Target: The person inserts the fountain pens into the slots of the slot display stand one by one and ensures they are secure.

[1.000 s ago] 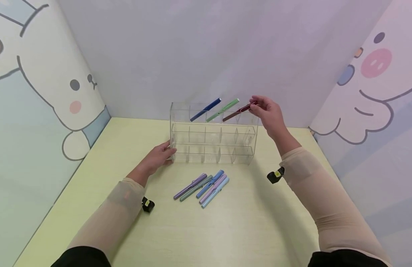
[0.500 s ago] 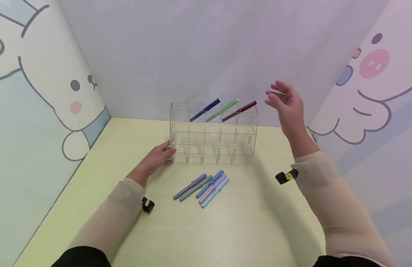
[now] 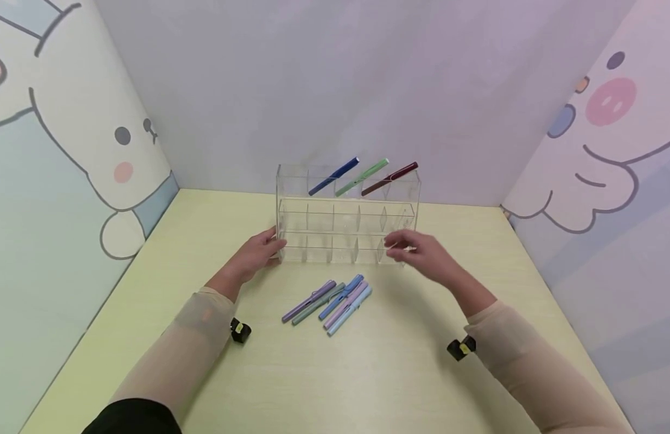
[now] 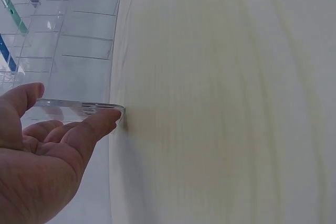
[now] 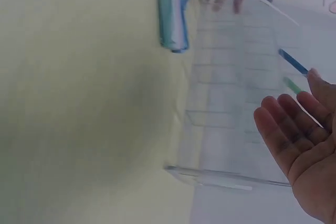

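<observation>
A clear acrylic pen rack (image 3: 345, 224) with three tiers of compartments stands at the back of the table. Its top tier holds a dark blue pen (image 3: 333, 176), a light green pen (image 3: 362, 178) and a dark red pen (image 3: 390, 179), all leaning right. My left hand (image 3: 253, 256) grips the rack's left side panel (image 4: 79, 106), thumb and fingers on either side of it. In front of the rack's lower right part hovers my right hand (image 3: 418, 253), empty, its fingers loosely bent. Several pens (image 3: 342, 303) in purple, grey-green, blue, lilac and light blue lie on the table before the rack.
The pale yellow table (image 3: 345, 380) ends at a plain backdrop behind the rack. Side walls with cartoon animals (image 3: 123, 135) flank it. A small black camera (image 3: 461, 348) sits at the right wrist, another camera (image 3: 240, 331) at the left.
My right hand has let go of the dark red pen, which stays in the top tier. It has drawn back right, then come down and left toward the loose pens. The left hand stays put.
</observation>
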A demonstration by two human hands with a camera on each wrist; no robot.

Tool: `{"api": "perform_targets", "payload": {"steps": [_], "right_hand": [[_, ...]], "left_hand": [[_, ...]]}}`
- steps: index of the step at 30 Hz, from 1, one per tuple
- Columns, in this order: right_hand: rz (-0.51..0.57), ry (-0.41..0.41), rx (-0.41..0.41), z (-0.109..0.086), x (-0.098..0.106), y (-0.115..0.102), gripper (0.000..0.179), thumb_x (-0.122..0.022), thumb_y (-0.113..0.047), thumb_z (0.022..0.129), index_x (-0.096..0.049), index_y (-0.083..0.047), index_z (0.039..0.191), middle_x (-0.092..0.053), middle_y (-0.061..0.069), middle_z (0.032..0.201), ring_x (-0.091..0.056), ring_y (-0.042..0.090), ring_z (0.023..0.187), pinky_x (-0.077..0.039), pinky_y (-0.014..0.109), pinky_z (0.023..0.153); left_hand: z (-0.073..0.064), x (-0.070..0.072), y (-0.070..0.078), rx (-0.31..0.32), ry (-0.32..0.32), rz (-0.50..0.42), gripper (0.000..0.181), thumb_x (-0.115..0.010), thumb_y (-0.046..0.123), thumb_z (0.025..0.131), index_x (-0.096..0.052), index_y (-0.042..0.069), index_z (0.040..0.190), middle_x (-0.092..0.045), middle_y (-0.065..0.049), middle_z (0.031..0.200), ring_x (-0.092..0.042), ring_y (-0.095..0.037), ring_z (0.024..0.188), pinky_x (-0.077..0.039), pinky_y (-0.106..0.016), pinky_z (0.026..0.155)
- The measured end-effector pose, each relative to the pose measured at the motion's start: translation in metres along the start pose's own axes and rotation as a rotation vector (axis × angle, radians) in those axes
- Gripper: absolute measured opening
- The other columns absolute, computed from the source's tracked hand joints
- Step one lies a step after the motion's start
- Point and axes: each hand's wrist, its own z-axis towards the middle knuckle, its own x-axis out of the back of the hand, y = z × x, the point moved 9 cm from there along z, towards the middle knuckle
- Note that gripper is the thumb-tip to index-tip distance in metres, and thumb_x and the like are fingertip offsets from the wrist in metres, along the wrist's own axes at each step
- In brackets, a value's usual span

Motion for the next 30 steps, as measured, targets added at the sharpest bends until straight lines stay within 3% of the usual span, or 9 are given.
{"api": "perform_targets", "payload": {"steps": [6, 12, 19, 30], "right_hand": [[-0.108, -0.162, 0.009, -0.01, -0.052, 0.012, 0.033, -0.067, -0.032, 0.094, -0.067, -0.012, 0.12, -0.068, 0.0, 0.114, -0.064, 0.015, 0.103, -0.056, 0.04, 0.087], [-0.269, -0.256, 0.068, -0.016, -0.083, 0.011, 0.024, -0.069, -0.025, 0.093, -0.069, -0.014, 0.115, -0.067, -0.002, 0.11, -0.063, 0.014, 0.098, -0.055, 0.033, 0.083], [-0.398, -0.276, 0.181, -0.015, -0.096, 0.003, 0.024, -0.074, -0.023, 0.089, -0.071, -0.015, 0.111, -0.061, -0.001, 0.106, -0.063, 0.016, 0.095, -0.056, 0.03, 0.081], [-0.468, -0.327, 0.216, -0.011, -0.104, 0.007, 0.018, -0.075, -0.017, 0.086, -0.07, -0.018, 0.104, -0.054, -0.005, 0.095, -0.048, 0.008, 0.083, -0.048, 0.026, 0.074]], "left_hand": [[0.0, 0.001, 0.002, -0.011, 0.0, -0.004, 0.068, -0.048, 0.029, 0.105, -0.011, 0.014, 0.159, -0.021, -0.017, 0.161, -0.027, -0.032, 0.146, -0.042, -0.048, 0.11], [-0.001, 0.0, 0.002, 0.006, 0.005, 0.001, 0.07, -0.05, 0.031, 0.104, -0.011, 0.016, 0.159, -0.023, -0.016, 0.161, -0.029, -0.031, 0.146, -0.042, -0.046, 0.11], [-0.001, -0.001, 0.001, 0.0, -0.007, 0.007, 0.067, -0.047, 0.027, 0.105, -0.008, 0.016, 0.159, -0.023, -0.021, 0.16, -0.029, -0.036, 0.145, -0.04, -0.049, 0.111], [0.001, 0.001, -0.001, 0.009, 0.006, -0.005, 0.069, -0.05, 0.032, 0.104, -0.012, 0.017, 0.159, -0.024, -0.015, 0.161, -0.029, -0.031, 0.146, -0.042, -0.048, 0.11]]}}
